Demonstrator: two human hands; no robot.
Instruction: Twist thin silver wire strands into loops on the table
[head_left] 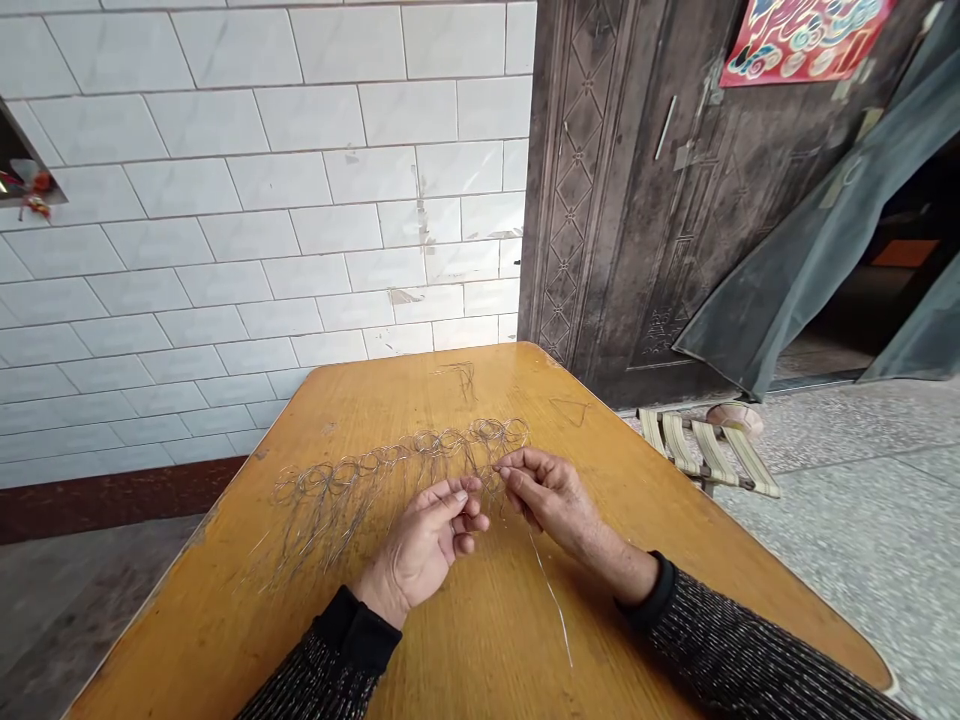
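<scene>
My left hand (431, 540), palm partly turned up, pinches with thumb and forefinger near the middle of the table. Close beside it on the right, my right hand (551, 498) is closed in a pinch too. Thin metal wire (553, 597) is between my fingertips, and one long end trails down below my right hand toward the near side. Just beyond my hands lies a row of wire pieces with round looped tops (349, 475), their loose ends pointing toward me. The exact grip on the wire is too fine to see.
The wooden table (480, 660) reaches the white tiled wall (225, 240). Bent wires (466, 378) and a wire triangle (574, 408) lie at its far end. A low strap stool (709, 455) stands right, before a dark door (637, 200) and grey curtain (810, 260).
</scene>
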